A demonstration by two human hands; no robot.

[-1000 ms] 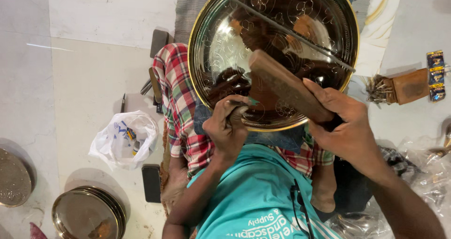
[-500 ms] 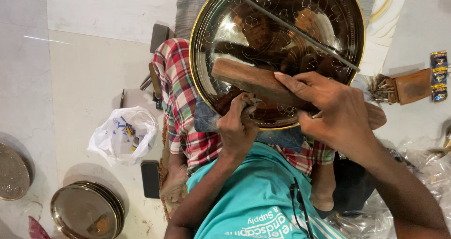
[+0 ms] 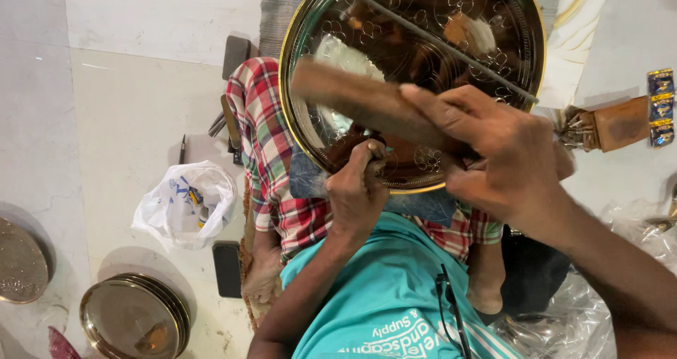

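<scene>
The big round shiny brass tray (image 3: 451,20) with flower marks rests on the person's lap, on the red checked cloth (image 3: 264,154). A second ago the brown wooden block (image 3: 367,101) sat lower on the tray, close to its near rim; now it has swung up and left across the middle, so the pounding or rubbing on the tray looks well under way. The right hand (image 3: 504,154) has its fingers (image 3: 444,108) wrapped tight around the block. The left hand (image 3: 356,190) sits at the tray's near rim, fingers curled shut on something small and dark that I cannot make out. Left of the tray, on the floor, lie a white plastic bag (image 3: 183,204) and a stack of round metal plates (image 3: 134,317).
</scene>
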